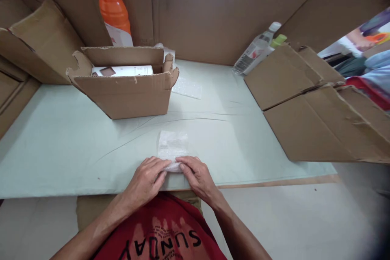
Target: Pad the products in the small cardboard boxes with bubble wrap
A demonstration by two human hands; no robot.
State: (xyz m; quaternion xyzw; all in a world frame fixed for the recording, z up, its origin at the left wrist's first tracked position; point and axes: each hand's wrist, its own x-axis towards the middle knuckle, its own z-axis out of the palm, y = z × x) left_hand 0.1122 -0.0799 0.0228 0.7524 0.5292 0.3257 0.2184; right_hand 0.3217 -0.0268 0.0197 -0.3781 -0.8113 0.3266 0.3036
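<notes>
Bubble wrap [172,146], a small whitish sheet, lies flat on the pale green bench [61,142] near its front edge, directly before the person. Both forearms reach in from below and converge on its near edge. The left hand [145,180] lies palm down, fingers bent, its grip pinching the sheet's near left corner. The right hand [196,175] mirrors it, palm down, fingertips pressed on the near right corner, its grip closed on the wrap. The two hands almost touch. Behind stands an open cardboard box [128,89] holding a white carton [122,71], with an orange bottle [111,4] beyond.
</notes>
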